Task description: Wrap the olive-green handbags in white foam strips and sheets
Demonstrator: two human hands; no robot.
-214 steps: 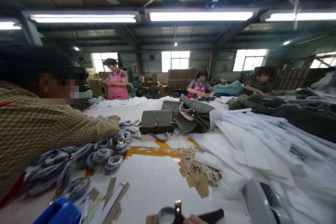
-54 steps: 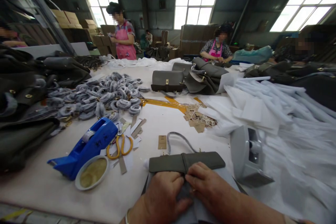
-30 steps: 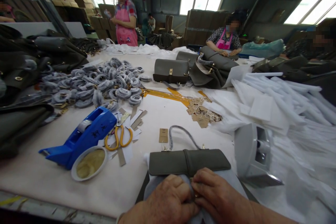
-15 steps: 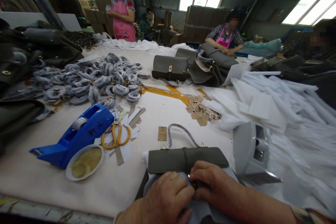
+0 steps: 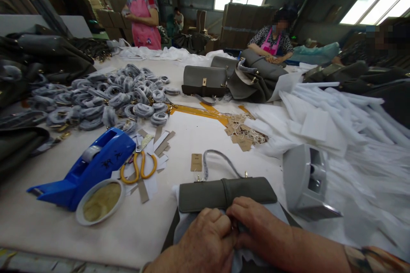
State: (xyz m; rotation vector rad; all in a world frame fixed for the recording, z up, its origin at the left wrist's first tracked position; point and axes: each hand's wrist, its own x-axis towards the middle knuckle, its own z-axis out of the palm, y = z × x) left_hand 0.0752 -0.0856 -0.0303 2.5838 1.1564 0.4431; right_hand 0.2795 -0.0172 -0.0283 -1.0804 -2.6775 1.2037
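A dark olive handbag (image 5: 205, 196) lies in front of me, its wrapped grey handle (image 5: 221, 152) arched away from me. A brown tag (image 5: 196, 162) hangs beside the handle's left end. Pale tissue (image 5: 184, 226) covers the bag's front below the flap. My left hand (image 5: 205, 234) and my right hand (image 5: 253, 222) meet at the middle of the flap's lower edge, over the clasp area. Fingers of both hands are bent and pressed together there. What they pinch is hidden between them.
To the left are a blue tape dispenser (image 5: 96, 166), a white dish (image 5: 120, 204) and yellow-handled scissors (image 5: 136, 170). A grey tape dispenser (image 5: 296, 183) stands right. Behind lie wrapped straps (image 5: 121, 94), tags (image 5: 241, 136), foam sheets (image 5: 315, 126) and more bags (image 5: 205, 79). Co-workers stand across the table.
My hands have drawn closer together, and the right fingers now cover the gold clasp piece that showed before. The whole view has shifted slightly; the bag stays in place.
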